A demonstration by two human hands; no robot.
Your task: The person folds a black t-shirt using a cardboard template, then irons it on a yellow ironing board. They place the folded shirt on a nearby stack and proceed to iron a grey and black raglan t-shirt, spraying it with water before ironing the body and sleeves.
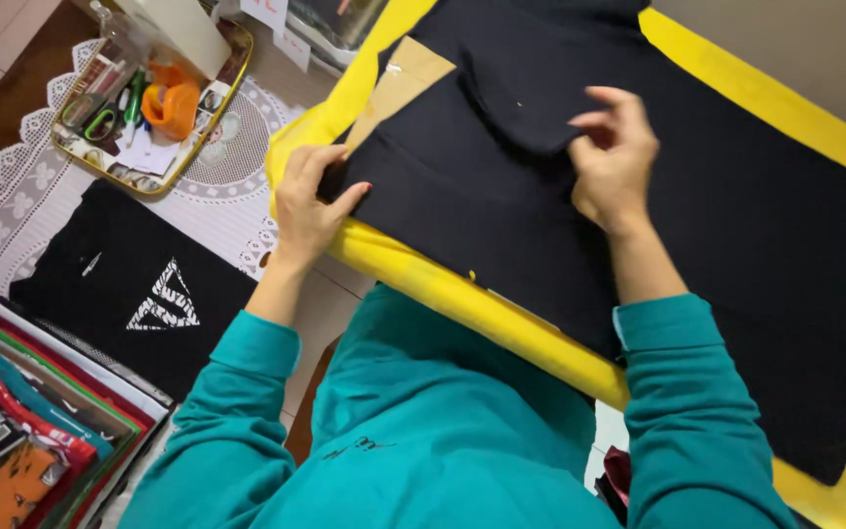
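Scissors and orange tape fill the tray (pixel 210 116); both hands, left (pixel 307 201) and right (pixel 614 157), pinch black fabric (pixel 736 225).

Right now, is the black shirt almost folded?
Not yet. Done: the black cloth garment lies spread on the yellow board. In hand: the left hand grips its edge and the right hand pinches a fold. Left: most of it lies unfolded.
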